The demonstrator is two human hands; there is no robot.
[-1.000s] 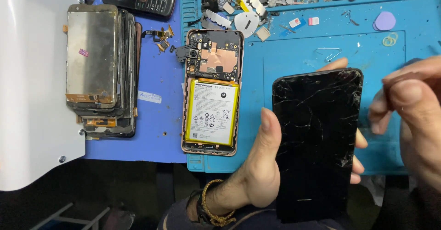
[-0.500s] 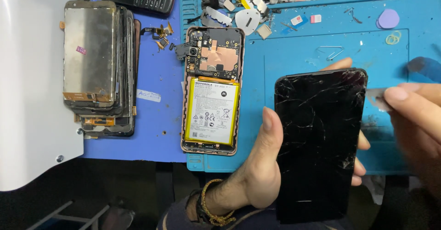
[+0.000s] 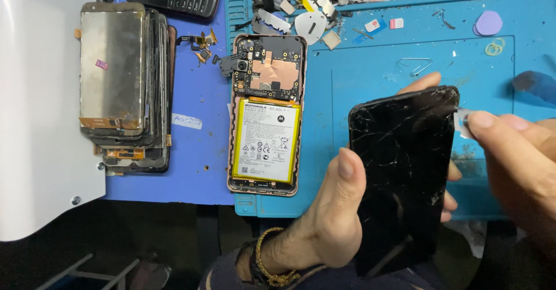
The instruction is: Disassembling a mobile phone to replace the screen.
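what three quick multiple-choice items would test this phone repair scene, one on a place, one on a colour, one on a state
1. Where does the opened phone lie relative to the stack of old screens?
A. to its right
B. on top of it
C. to its left

2. What colour is the work mat?
A. green
B. blue
C. red

3. What state is the black screen held in the left hand?
A. flawless
B. lit up
C. cracked

Answers:
1 A, the opened phone sits on the mat right of the stack.
2 B, the mat is bright blue.
3 C, white fracture lines cross the dark glass, while the right hand pinches a thin pick at its edge.
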